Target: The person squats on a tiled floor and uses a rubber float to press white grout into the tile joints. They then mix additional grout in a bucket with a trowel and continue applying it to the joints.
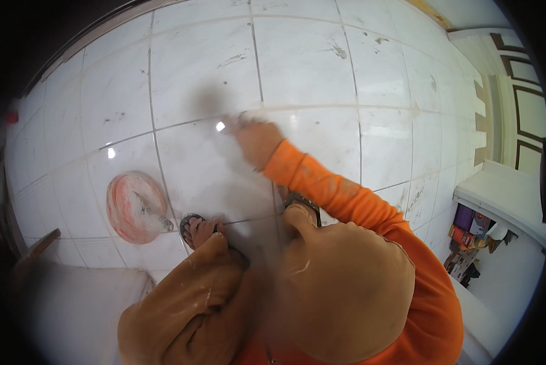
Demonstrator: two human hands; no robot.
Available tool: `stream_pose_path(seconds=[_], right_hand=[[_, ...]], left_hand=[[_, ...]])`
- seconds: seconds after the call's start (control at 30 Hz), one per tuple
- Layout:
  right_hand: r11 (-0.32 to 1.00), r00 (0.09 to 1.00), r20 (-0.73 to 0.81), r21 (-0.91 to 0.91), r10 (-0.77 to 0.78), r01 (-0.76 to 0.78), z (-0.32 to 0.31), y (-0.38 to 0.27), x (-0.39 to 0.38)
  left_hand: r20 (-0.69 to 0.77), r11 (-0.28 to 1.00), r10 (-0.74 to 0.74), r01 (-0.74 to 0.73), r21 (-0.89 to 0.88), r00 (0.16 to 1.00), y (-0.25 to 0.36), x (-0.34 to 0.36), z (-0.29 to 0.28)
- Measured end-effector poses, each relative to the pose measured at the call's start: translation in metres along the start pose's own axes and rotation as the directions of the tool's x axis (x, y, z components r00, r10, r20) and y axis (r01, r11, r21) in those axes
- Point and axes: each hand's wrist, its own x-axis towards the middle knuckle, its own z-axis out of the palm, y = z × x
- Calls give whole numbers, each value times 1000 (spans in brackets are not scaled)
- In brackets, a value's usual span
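Observation:
My right hand (258, 143), in an orange sleeve (334, 188), reaches out over the white tiled floor (309, 143). It is close to where two tile joints meet. The fingers look curled together and are partly blurred, so whatever they hold is hard to make out. My left hand does not show. To the left, a round shallow pan (119, 210) smeared red and white sits on the tiles. A small trowel-like tool (157, 218) lies in it, its handle toward my foot.
My sandalled feet (201, 230) are on the tiles below brown trousers (346, 286). A white shelf unit (501, 188) with boxes and other items stands at right, near patterned panels (525, 100). A brown stick-like piece (38, 246) is at left. Dirt marks (339, 52) dot the far tiles.

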Motion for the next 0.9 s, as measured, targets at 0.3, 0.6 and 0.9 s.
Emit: stream_pose_path(seconds=[0.3,0.6,0.9], right_hand=[[913,956,66,-287,-284,291,71,17,-107],[899,899,-17,-32,437,-437,-1,80,-27],[987,987,71,80,-147,141,58,-78,27]], left_hand=[[-3,1000,-8,8,-12,1000,-1,0,3],[-3,1000,18,-18,-20,1000,-1,6,-1],[-3,999,21,-21,-25,1000,0,8,-1]])
